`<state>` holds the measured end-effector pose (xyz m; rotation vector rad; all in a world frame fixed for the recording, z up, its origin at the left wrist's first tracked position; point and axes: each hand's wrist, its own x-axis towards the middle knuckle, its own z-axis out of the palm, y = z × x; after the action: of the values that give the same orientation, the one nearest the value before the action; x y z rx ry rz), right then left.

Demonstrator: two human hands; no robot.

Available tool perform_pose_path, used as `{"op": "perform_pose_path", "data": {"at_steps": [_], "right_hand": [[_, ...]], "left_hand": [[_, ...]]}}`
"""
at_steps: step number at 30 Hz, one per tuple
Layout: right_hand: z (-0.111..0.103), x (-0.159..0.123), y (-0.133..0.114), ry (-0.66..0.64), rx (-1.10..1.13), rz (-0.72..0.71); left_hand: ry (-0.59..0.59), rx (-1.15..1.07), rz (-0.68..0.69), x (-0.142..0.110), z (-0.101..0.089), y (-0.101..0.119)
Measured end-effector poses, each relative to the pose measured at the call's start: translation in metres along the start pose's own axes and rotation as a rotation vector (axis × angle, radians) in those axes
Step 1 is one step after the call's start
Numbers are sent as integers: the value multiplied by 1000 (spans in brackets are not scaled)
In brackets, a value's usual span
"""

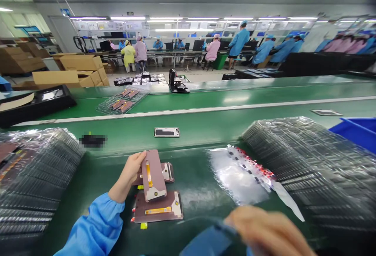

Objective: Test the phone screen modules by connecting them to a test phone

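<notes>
My left hand [129,173] grips a brown phone back cover [152,175] by its left edge, tilted up above the green bench. Two more brown covers lie under it: one flat in front [160,208] and one partly hidden behind [167,172]. My right hand [266,230] is close to the camera at the bottom edge, blurred by motion, so its fingers do not show clearly. Right of the covers lies a shiny plastic film sheet [235,177] with a strip of small red-tabbed stickers [252,166].
Tall stacks of clear plastic trays stand at the left [35,177] and right [317,162]. A phone part [166,132] lies on the green conveyor belt [235,107]. A blue bin [357,130] sits at the right. Cardboard boxes and several seated people fill the background.
</notes>
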<state>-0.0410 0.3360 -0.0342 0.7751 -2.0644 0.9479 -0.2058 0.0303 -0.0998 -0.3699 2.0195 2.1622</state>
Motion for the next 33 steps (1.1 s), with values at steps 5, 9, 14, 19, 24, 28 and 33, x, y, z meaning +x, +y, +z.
{"op": "perform_pose_path", "data": {"at_steps": [5, 9, 14, 19, 24, 28, 33], "right_hand": [[-36, -11, 112, 167, -184, 519], [-50, -51, 210, 73, -604, 774], [-47, -74, 247, -106, -864, 820], [-14, -45, 209, 138, -892, 695], [66, -20, 134, -193, 569, 850], [118, -25, 94, -276, 1474, 1079], [128, -26, 113, -118, 1687, 1117]], "left_hand": [[-25, -88, -31, -20, -6, 18], [-86, -183, -63, -36, -5, 23], [-152, -215, -54, -48, 0, 29], [-222, -202, -56, -50, 18, 29], [-409, -189, 9, -43, 59, 19], [-591, 9, 146, -28, 88, 14], [-527, 401, 355, 48, 77, 28]]}}
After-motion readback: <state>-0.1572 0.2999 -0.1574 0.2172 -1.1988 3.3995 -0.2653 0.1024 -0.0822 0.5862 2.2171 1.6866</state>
